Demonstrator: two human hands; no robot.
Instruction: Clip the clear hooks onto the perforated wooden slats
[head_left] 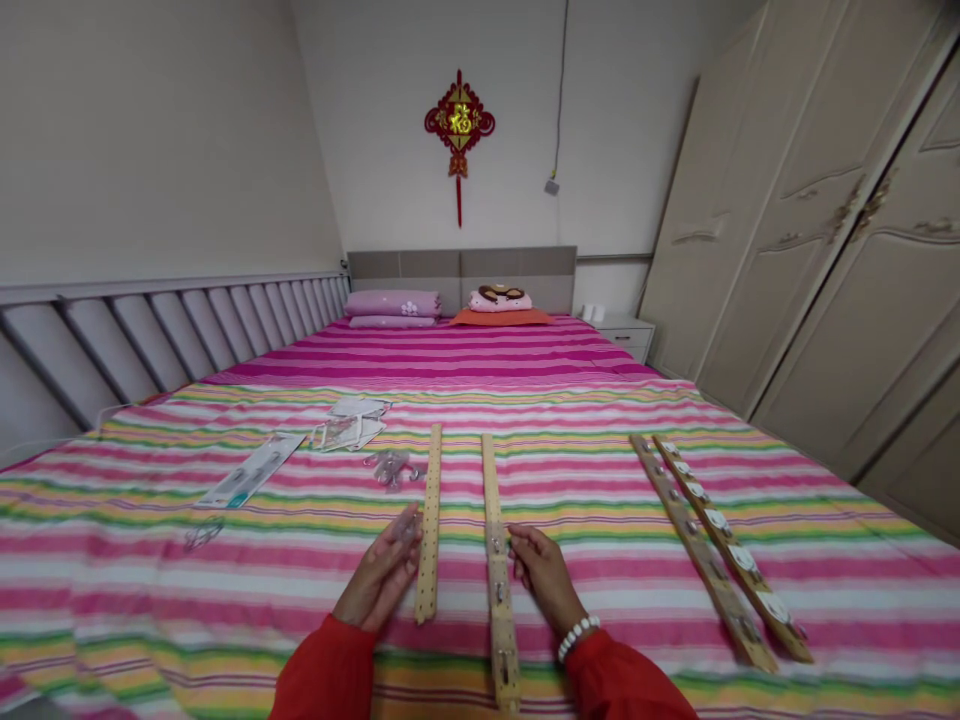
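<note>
On the striped bedsheet (225, 580), a left hand (386, 570) rests loose-fingered against one perforated strip (430, 520) while the right hand (541, 572) pinches the second strip (490, 480), probably best kept flat and steady.

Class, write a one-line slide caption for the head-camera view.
On a striped bedspread, the left hand lies beside a perforated wooden strip and the right hand touches a hook-fitted strip.

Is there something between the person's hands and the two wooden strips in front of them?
Nothing visible. The left hand lies against the perforated strip, and the right hand touches the strip with metal hooks; only bedsheet lies between the strips.
</note>
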